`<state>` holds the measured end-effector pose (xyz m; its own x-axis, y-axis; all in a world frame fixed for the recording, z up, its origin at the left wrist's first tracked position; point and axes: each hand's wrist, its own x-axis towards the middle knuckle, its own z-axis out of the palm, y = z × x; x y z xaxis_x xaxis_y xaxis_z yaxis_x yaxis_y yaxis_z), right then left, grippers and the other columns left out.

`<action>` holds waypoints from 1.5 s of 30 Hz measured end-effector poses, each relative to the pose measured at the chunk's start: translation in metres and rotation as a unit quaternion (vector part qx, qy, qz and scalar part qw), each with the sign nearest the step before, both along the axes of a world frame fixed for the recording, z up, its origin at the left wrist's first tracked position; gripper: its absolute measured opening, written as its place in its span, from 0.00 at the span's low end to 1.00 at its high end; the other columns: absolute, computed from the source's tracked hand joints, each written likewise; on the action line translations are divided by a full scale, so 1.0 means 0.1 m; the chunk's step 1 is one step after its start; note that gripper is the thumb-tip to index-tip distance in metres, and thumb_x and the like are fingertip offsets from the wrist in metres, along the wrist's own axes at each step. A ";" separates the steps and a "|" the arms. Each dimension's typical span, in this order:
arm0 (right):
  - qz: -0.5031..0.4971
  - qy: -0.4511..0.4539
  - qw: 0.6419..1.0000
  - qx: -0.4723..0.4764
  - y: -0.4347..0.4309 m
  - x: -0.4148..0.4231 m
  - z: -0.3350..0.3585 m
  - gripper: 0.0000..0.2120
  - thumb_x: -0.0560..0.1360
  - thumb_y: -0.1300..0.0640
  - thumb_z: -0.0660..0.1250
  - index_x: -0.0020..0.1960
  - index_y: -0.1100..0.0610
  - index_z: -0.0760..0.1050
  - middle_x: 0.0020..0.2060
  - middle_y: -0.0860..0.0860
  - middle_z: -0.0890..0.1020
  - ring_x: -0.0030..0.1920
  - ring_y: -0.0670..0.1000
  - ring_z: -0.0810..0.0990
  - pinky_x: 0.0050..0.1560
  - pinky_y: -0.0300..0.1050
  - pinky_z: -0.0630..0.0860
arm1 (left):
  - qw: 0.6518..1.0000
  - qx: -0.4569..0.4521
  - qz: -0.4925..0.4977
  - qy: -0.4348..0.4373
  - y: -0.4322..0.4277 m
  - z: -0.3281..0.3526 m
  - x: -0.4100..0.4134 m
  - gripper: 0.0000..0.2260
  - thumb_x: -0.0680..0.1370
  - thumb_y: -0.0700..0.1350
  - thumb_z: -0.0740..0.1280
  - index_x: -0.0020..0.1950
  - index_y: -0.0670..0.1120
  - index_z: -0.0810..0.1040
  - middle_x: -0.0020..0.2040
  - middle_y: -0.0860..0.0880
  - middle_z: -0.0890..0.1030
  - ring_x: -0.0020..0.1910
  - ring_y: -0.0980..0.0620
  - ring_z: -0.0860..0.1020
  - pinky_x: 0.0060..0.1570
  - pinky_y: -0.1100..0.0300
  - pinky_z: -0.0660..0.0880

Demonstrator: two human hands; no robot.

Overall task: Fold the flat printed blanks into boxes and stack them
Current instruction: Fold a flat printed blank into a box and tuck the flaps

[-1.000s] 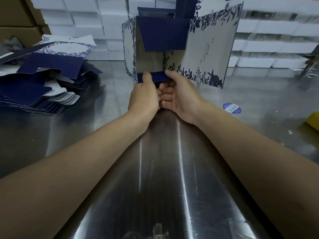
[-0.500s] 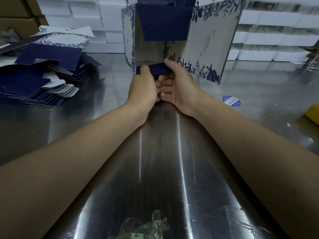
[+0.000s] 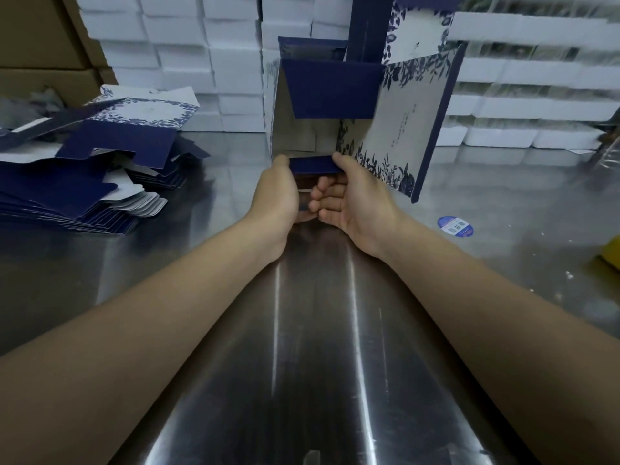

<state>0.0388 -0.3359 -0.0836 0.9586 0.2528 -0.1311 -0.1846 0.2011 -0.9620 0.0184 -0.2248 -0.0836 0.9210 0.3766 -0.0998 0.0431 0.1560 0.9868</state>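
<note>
box (image 3: 396, 129): half-folded, held up off the steel table (image 3: 315, 330)
left hand (image 3: 276, 193): fingers pinching the navy bottom flap (image 3: 313, 165)
right hand (image 3: 355, 196): fingers gripping the same flap
flat blanks (image 3: 77, 182): messy pile, far left

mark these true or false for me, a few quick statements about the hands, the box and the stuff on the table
1. The left hand and right hand both pinch the navy flap at the lower edge of the box. True.
2. The pile of flat blanks lies on the person's right. False: it lies on the left of the table.
3. A round blue sticker lies on the table, right of the right hand. True.
4. The box is closed on all sides. False: its near end is open and the pale inside shows.
</note>
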 end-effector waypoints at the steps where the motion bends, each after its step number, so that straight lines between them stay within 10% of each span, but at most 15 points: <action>1: 0.000 -0.001 1.000 0.000 0.00 0.01 0.00 0.25 0.86 0.45 0.57 0.37 0.58 0.75 0.29 0.53 0.81 0.28 0.49 0.80 0.31 0.40 0.77 | 1.000 0.001 -0.001 -0.002 0.00 0.00 0.00 0.20 0.87 0.50 0.52 0.49 0.48 0.82 0.30 0.51 0.84 0.29 0.55 0.83 0.30 0.61 0.81; 38: -0.002 -0.011 1.000 -0.014 -0.01 0.00 0.00 0.25 0.86 0.45 0.58 0.37 0.59 0.75 0.31 0.54 0.81 0.30 0.50 0.81 0.34 0.42 0.77 | 1.000 0.004 -0.017 -0.017 -0.02 -0.01 -0.02 0.19 0.87 0.49 0.51 0.55 0.45 0.81 0.40 0.45 0.83 0.29 0.55 0.81 0.28 0.62 0.79; 45: -0.002 -0.003 1.000 -0.017 -0.01 0.00 0.00 0.25 0.86 0.44 0.58 0.37 0.58 0.75 0.31 0.53 0.81 0.30 0.49 0.81 0.33 0.41 0.78 | 1.000 -0.004 -0.020 -0.008 0.00 -0.01 -0.01 0.18 0.87 0.49 0.51 0.55 0.46 0.80 0.47 0.43 0.84 0.41 0.48 0.82 0.27 0.63 0.79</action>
<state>0.0386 -0.3371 -0.0837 0.9607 0.2437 -0.1328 -0.1770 0.1698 -0.9694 0.0172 -0.2249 -0.0847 0.9371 0.3380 -0.0872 0.0332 0.1624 0.9862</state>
